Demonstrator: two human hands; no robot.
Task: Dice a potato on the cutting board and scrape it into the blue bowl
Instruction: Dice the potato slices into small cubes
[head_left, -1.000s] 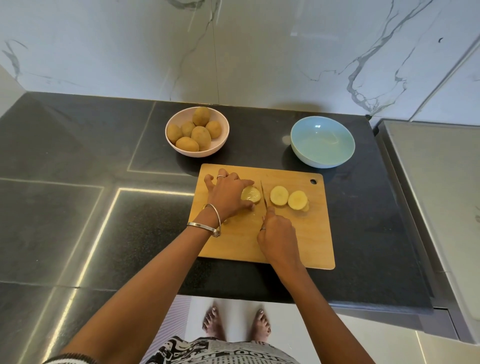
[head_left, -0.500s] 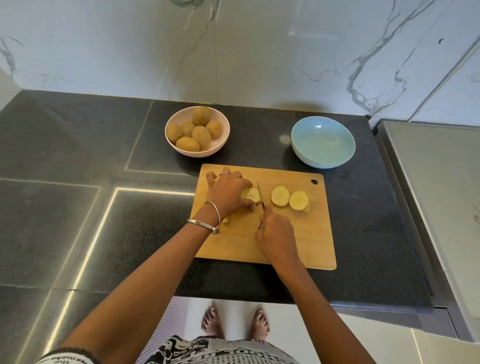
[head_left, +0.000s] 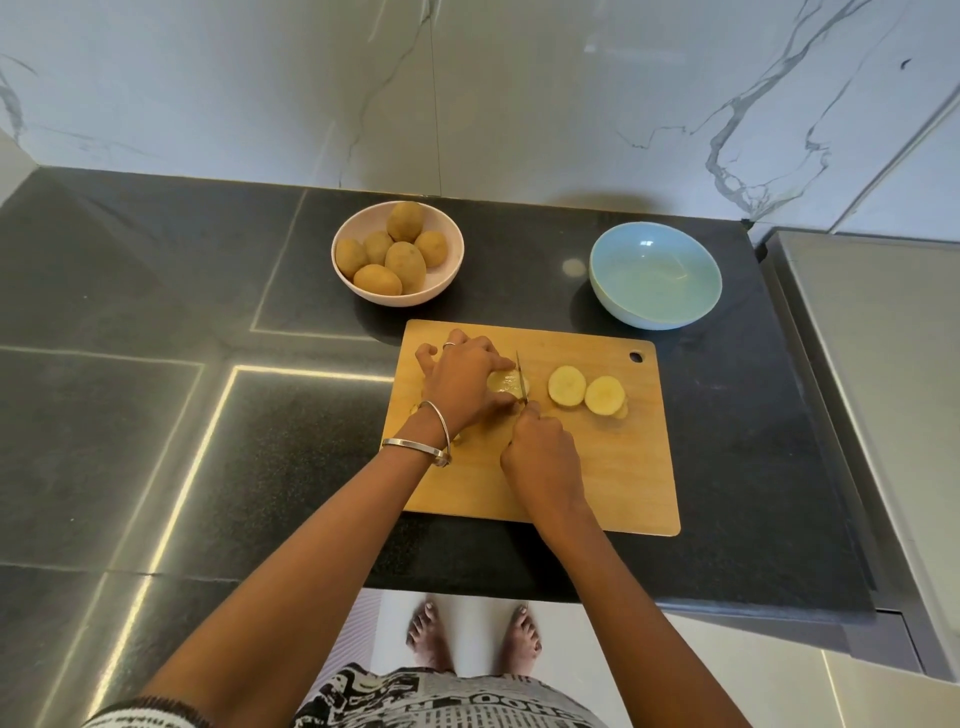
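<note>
Print on garment (head_left: 447, 701) at bottom edge: block letters, upside down, not readable. No brand marks elsewhere.

Against half a second ago: little changed. Left hand (head_left: 462, 384) as before, fingers curled over potato piece (head_left: 506, 383) on cutting board (head_left: 613, 467). Right hand (head_left: 543, 457) still clenched round knife (head_left: 520, 382) handle, blade upright at cut face of held piece, same spot. Two slices (head_left: 587, 392) unmoved, flat, overlapping, just right of blade.

Pink bowl (head_left: 452, 260) on dark worktop (head_left: 156, 415) behind board's left end: six whole unpeeled potatoes (head_left: 405, 260). Blue bowl (head_left: 655, 275) behind board's right end, apart from it: nothing inside. Bangles (head_left: 439, 441) on left wrist, ring on one left finger.
</note>
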